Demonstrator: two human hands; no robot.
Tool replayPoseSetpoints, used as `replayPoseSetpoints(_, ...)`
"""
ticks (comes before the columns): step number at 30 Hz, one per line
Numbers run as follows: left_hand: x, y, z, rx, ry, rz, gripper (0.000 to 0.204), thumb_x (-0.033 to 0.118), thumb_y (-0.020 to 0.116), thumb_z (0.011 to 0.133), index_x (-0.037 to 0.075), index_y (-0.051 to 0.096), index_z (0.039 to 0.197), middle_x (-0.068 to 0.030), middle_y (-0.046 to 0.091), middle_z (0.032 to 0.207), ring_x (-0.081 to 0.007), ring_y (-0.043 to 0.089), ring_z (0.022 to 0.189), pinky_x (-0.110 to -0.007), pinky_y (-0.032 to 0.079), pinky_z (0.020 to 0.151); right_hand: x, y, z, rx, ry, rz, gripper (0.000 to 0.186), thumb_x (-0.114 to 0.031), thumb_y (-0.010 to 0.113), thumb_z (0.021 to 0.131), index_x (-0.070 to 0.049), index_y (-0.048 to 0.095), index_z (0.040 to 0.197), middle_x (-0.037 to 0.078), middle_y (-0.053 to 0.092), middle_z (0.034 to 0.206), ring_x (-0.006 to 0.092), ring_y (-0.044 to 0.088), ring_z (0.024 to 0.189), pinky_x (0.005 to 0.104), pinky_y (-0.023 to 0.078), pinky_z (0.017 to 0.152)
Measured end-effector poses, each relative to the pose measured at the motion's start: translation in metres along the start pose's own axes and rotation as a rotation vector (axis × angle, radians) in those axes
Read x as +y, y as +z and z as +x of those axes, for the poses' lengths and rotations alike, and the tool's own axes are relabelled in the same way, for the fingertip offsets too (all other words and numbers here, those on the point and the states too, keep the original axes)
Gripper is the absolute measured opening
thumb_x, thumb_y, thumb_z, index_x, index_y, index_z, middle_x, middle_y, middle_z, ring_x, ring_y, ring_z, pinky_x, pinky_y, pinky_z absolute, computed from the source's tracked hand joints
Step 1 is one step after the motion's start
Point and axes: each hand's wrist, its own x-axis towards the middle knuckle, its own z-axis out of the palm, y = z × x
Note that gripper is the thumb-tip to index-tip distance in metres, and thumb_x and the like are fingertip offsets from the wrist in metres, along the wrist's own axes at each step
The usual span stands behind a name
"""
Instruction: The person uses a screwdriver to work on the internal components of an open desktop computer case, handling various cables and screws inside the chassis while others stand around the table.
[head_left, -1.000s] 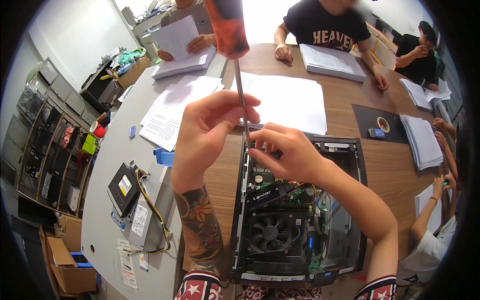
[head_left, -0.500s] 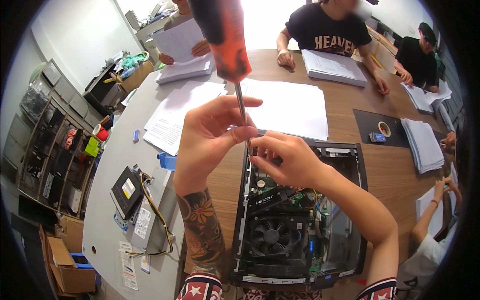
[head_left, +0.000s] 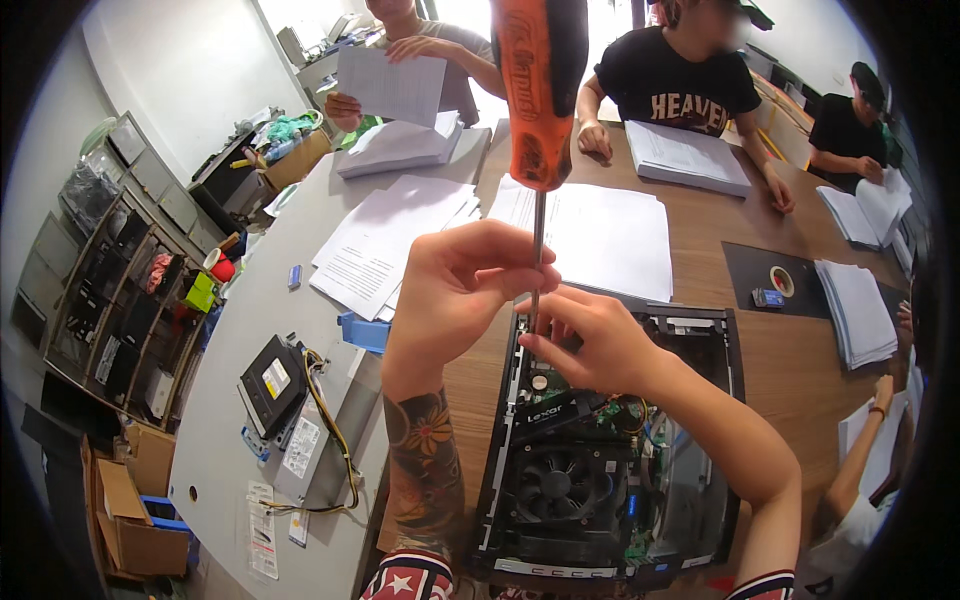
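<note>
Head view. At 8 o'clock, brown cardboard boxes (head_left: 125, 510) on the floor. On the grey bench (head_left: 240, 330), 8 o'clock of centre, a black optical drive (head_left: 270, 380) bears a small white-and-yellow rectangular label; white printed slips (head_left: 262, 530) lie below it. A red cup (head_left: 220, 266) with a white band stands at 9 o'clock. Paper stacks (head_left: 385, 245) lie at 11 o'clock.

Left hand (head_left: 455, 295), centre: grip closed, fingertips pinching the metal shaft of the screwdriver (head_left: 538, 90). Right hand (head_left: 590, 340), just at 4 o'clock of the left: grip closed round the lower shaft, near the tip. Screwdriver: long axis near vertical in the picture, orange-and-black handle up at 12 o'clock close to the camera, tip pointing down at 6 o'clock into the open computer case (head_left: 715, 400). Tip itself hidden by the fingers. A black memory module with a pale label lies in the case below the right hand.

Against half a second ago: the handle has shifted right, shaft now closer to upright; both hands hold the same pinch.

At 2 o'clock, a black mat (head_left: 745, 280) carries a tape roll (head_left: 782, 281) and a small blue box (head_left: 767, 297).
</note>
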Motion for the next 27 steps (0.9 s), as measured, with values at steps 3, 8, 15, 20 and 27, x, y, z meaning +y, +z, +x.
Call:
replayPoseSetpoints(3, -0.004, 0.004, 0.001, 0.049, -0.001, -0.005, 0.015, -0.01, 0.071, 0.079, -0.005, 0.066, 0.093, -0.0108, 0.069, 0.084, -0.0178, 0.069, 0.08, -0.03, 0.058, 0.075, -0.002, 0.0, 0.001, 0.001, -0.012, 0.019, 0.029, -0.023, 0.069, 0.088, -0.006, 0.061, 0.109, 0.007, 0.06, 0.081, 0.0224, 0.061, 0.062, 0.0361, 0.049, 0.058)
replayPoseSetpoints(8, -0.018, 0.011, 0.01, 0.118, 0.037, 0.026, 0.024, -0.004, 0.078, 0.076, 0.001, 0.061, 0.092, -0.0036, 0.063, 0.082, -0.0095, 0.061, 0.073, -0.025, 0.052, 0.066, -0.002, -0.004, 0.002, 0.023, 0.001, 0.01, 0.033, -0.023, 0.07, 0.088, -0.003, 0.059, 0.111, 0.008, 0.057, 0.08, 0.0245, 0.061, 0.065, 0.0366, 0.049, 0.059)
replayPoseSetpoints(15, -0.02, 0.014, 0.012, -0.001, 0.085, 0.041, 0.031, 0.009, 0.077, 0.082, 0.002, 0.059, 0.106, -0.0072, 0.062, 0.105, -0.0131, 0.058, 0.103, -0.032, 0.047, 0.091, -0.025, -0.007, 0.003, 0.155, 0.029, 0.375, 0.07, -0.025, 0.067, 0.089, 0.003, 0.033, 0.143, 0.025, 0.04, 0.14, 0.0353, 0.04, 0.132, 0.0399, 0.032, 0.109)
replayPoseSetpoints(20, 0.004, 0.057, 0.01, 0.171, -0.015, 0.192, 0.073, 0.046, 0.053, 0.096, -0.003, 0.027, 0.144, -0.0211, 0.04, 0.135, -0.0283, 0.043, 0.123, -0.039, 0.033, 0.107, -0.042, -0.018, 0.01, -0.014, 0.124, 0.696, 0.093, -0.042, 0.054, 0.094, 0.004, -0.002, 0.152, 0.026, 0.0, 0.159, 0.0341, 0.0, 0.149, 0.0402, 0.006, 0.12)
replayPoseSetpoints(27, -0.009, 0.046, 0.013, 0.252, -0.025, 0.14, 0.087, 0.06, 0.039, 0.096, -0.005, 0.015, 0.148, -0.0258, 0.026, 0.146, -0.0337, 0.028, 0.136, -0.04, 0.022, 0.113, -0.06, -0.011, 0.022, 0.026, 0.01, 0.691, 0.095, -0.062, 0.035, 0.097, 0.003, -0.008, 0.152, 0.025, -0.006, 0.16, 0.0352, -0.006, 0.149, 0.0426, 0.002, 0.119)
